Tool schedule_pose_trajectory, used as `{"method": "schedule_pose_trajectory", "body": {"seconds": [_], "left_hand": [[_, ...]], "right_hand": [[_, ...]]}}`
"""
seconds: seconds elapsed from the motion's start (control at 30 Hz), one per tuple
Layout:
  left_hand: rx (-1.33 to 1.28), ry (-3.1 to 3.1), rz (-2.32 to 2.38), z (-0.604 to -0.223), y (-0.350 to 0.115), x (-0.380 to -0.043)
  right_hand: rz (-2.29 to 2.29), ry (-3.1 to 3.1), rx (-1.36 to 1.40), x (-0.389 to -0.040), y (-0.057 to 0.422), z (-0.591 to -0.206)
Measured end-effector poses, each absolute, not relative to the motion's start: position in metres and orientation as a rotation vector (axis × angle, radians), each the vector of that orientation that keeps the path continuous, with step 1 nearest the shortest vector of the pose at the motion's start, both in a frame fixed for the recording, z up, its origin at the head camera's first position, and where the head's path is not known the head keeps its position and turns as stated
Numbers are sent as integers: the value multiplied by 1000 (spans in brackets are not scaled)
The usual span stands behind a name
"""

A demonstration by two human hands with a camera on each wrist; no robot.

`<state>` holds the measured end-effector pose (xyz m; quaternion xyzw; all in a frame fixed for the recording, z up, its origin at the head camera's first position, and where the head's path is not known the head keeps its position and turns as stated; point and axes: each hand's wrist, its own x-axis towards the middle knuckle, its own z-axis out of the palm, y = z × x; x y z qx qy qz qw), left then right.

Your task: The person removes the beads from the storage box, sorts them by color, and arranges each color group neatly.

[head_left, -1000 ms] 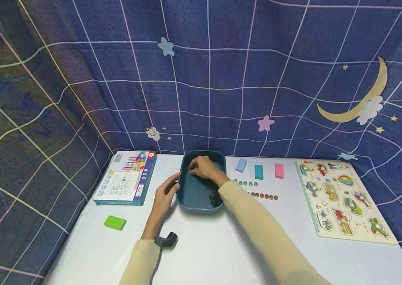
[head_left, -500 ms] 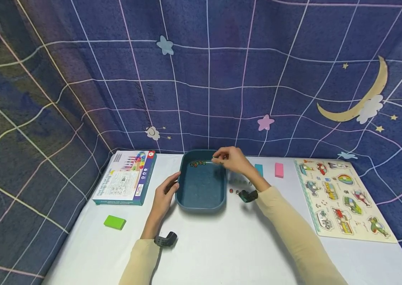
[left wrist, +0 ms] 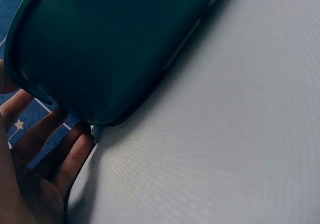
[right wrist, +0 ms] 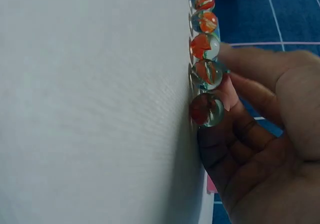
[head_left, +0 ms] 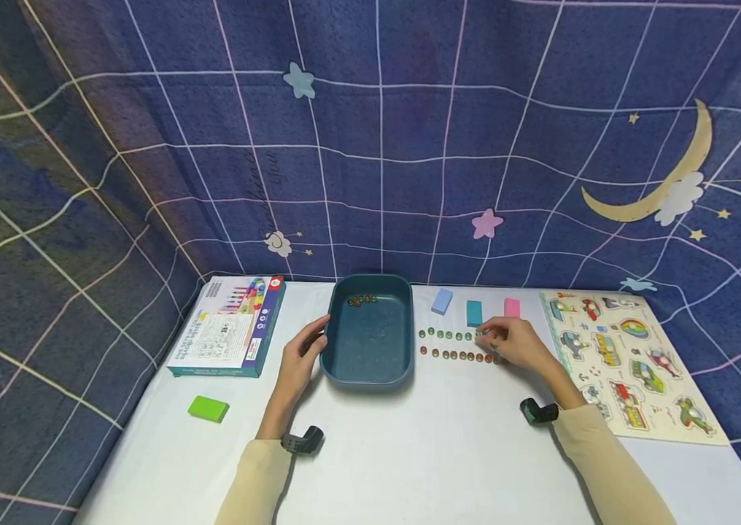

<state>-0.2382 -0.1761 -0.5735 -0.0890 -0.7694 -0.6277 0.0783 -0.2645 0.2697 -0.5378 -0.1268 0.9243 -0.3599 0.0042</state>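
My left hand (head_left: 296, 359) rests its fingers against the left side of the dark teal tray (head_left: 370, 375); in the left wrist view the fingertips (left wrist: 80, 139) meet the tray's outer edge. Several glass marbles (head_left: 357, 300) lie in the tray's far left corner. To the tray's right, two rows of marbles lie on the table: a greenish row (head_left: 440, 335) and, nearer me, a reddish row (head_left: 454, 356). My right hand (head_left: 515, 343) pinches a marble at the right end of the greenish row. In the right wrist view, reddish marbles (right wrist: 206, 109) partly hide those fingertips.
Blue (head_left: 441, 301), teal (head_left: 473, 313) and pink (head_left: 511, 307) blocks stand behind the rows. A wooden picture puzzle (head_left: 626, 364) lies at the right. A flat box (head_left: 226, 328) and a green block (head_left: 208, 409) are at the left. A dark blue curtain (head_left: 397, 146) hangs behind.
My right hand has moved out of the tray, passed over its right rim and come to the right end of the marble rows. The left hand has stayed at the tray's side.
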Motion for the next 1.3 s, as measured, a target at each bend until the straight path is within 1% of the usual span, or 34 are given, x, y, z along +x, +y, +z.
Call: {"method": "schedule_pose_trajectory", "body": {"seconds": [0.57,0.83,1.0,1.3], "left_hand": [[-252,-2300,-1888,-575,-175,-239],[-257,-2299,-1880,-575,-175,-238],[-257,-2289,-1889,-574,-175,-237],[-266,-2275,-1892,-573,-176,-238]], "right_hand": [[-1172,2793,-402,-265,273,-540],[-1258,2827,-433,-273,268,-519],[-1386,2775,-489,-282,233,-495],[-1507,2594,-606,-312,130,-459]]}}
